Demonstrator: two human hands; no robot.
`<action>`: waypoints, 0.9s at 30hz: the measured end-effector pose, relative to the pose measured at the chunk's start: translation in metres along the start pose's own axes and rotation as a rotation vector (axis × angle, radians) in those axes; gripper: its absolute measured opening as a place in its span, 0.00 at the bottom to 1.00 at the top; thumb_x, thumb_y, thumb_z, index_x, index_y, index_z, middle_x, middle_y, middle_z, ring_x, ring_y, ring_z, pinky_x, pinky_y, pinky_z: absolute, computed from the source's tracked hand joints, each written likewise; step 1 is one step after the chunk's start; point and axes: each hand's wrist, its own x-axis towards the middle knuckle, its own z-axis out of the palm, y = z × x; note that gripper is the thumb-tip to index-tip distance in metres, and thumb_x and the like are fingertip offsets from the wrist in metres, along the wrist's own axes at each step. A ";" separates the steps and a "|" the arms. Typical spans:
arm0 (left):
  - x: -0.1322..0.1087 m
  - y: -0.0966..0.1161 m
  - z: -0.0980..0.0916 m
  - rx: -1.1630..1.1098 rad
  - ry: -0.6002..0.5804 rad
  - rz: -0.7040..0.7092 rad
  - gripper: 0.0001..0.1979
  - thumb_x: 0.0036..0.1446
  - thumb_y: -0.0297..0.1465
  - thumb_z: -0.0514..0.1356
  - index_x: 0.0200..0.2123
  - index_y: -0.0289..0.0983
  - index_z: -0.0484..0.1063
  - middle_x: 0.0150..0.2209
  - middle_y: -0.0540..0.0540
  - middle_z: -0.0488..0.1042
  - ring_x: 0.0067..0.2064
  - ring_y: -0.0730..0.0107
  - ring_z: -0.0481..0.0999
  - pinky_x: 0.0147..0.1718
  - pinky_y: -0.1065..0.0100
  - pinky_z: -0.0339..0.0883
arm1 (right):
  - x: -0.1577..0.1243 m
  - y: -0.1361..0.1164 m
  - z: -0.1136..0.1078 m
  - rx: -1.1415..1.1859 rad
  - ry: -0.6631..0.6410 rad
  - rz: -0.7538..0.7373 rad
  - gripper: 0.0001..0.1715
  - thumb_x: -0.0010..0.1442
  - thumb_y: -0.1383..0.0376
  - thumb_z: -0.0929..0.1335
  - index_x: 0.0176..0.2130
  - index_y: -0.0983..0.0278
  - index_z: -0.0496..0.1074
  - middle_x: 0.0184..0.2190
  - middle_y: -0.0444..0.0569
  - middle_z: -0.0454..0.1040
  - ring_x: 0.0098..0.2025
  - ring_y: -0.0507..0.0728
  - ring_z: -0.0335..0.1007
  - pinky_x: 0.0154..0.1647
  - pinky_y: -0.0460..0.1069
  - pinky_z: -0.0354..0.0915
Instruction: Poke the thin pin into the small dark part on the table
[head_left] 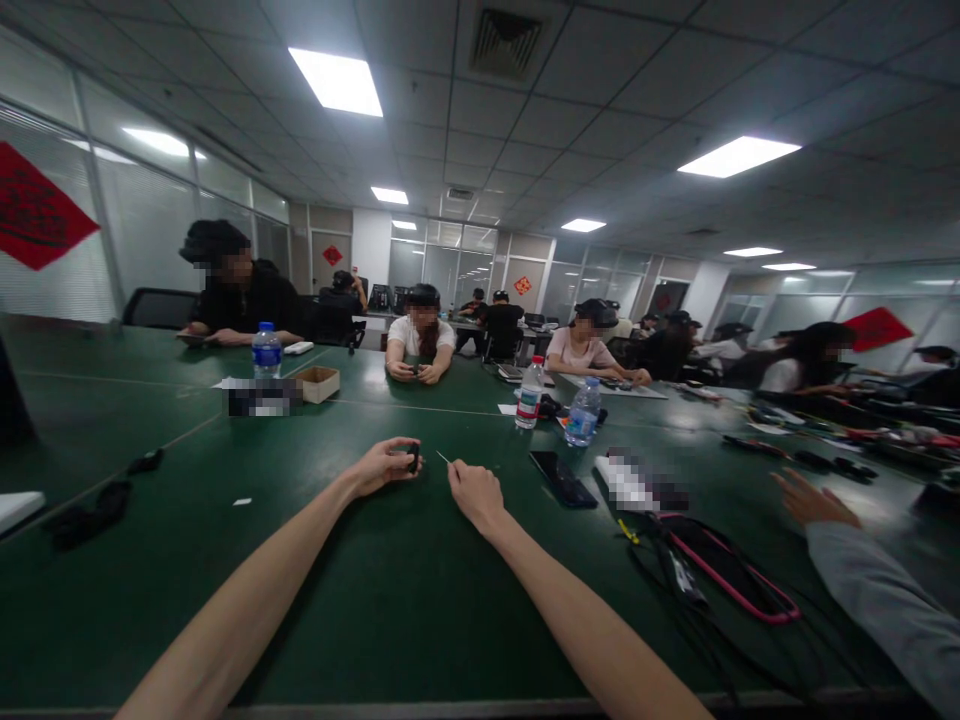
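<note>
My left hand (384, 466) is closed on a small black object (413, 458), which it holds just above the green table (360, 600). What the object is cannot be made out. To its right, my right hand (475, 492) grips a thin, light-coloured pointed tool (443, 457). The tool's tip points up and left toward the black object, and a small gap separates the two. The tool's other end is hidden in my fingers.
A black phone (562, 479) lies right of my right hand, near cables (686, 580) and a pink-edged black item (731, 568). Bottles (529, 395) (583, 412) stand behind. Another person's hand (816, 500) reaches in at right. An open box (318, 384) sits back left.
</note>
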 end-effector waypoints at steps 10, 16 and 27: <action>0.012 -0.009 -0.009 -0.106 0.105 0.137 0.16 0.44 0.23 0.67 0.40 0.33 0.72 0.45 0.40 0.72 0.41 0.70 0.74 0.28 0.78 0.65 | -0.004 0.002 0.000 0.085 -0.022 -0.106 0.27 0.67 0.54 0.49 0.39 0.60 0.70 0.32 0.47 0.75 0.29 0.49 0.71 0.28 0.43 0.63; 0.011 -0.010 -0.009 -0.119 0.059 0.114 0.17 0.46 0.25 0.66 0.41 0.36 0.70 0.47 0.40 0.72 0.33 0.74 0.75 0.30 0.75 0.66 | -0.005 0.002 -0.002 0.041 -0.002 -0.091 0.27 0.66 0.52 0.50 0.41 0.59 0.70 0.34 0.48 0.75 0.33 0.52 0.73 0.33 0.46 0.64; 0.008 -0.005 -0.003 -0.122 0.066 0.090 0.10 0.51 0.28 0.63 0.37 0.32 0.72 0.46 0.37 0.71 0.41 0.63 0.75 0.44 0.64 0.69 | -0.005 0.002 -0.003 0.010 0.010 -0.099 0.28 0.66 0.52 0.49 0.41 0.58 0.71 0.34 0.47 0.75 0.32 0.52 0.72 0.32 0.45 0.64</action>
